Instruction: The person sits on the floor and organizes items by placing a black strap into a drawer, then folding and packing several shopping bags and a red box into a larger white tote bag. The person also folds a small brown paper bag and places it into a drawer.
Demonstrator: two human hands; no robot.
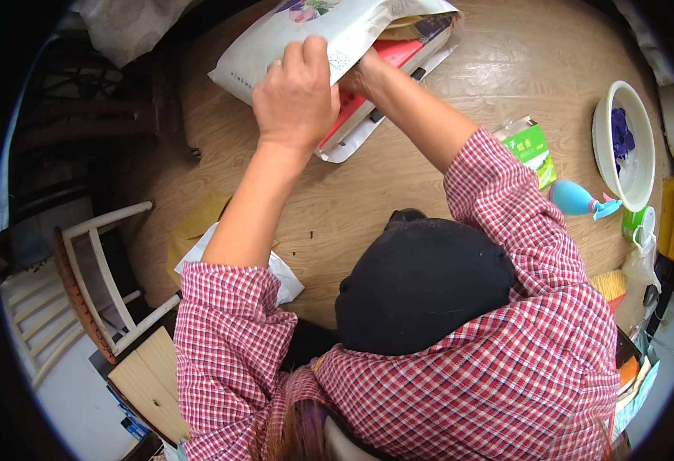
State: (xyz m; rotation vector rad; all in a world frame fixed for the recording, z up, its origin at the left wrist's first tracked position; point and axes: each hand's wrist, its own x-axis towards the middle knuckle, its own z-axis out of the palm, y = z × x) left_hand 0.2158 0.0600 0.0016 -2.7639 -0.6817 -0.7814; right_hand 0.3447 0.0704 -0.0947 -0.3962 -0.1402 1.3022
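Observation:
A white printed bag [291,43] lies on the wood floor at the top of the view, its mouth facing the right and towards me. My left hand [296,95] has its fingers curled over the upper edge of that mouth, gripping it. Inside the opening are a red, flat item [393,55], perhaps a box or book, and some yellowish-brown material [401,30]. My right hand [363,75] reaches in under the bag's upper layer, against the red item. Its fingers are hidden, so what they hold cannot be seen.
To the right are a green box [530,147] bearing writing, a blue spray bottle [570,197], a white basin [602,129] with something purple inside, and a broom [609,285]. At left are a white-framed chair [103,265] and brown paper [198,222] under white paper [285,282].

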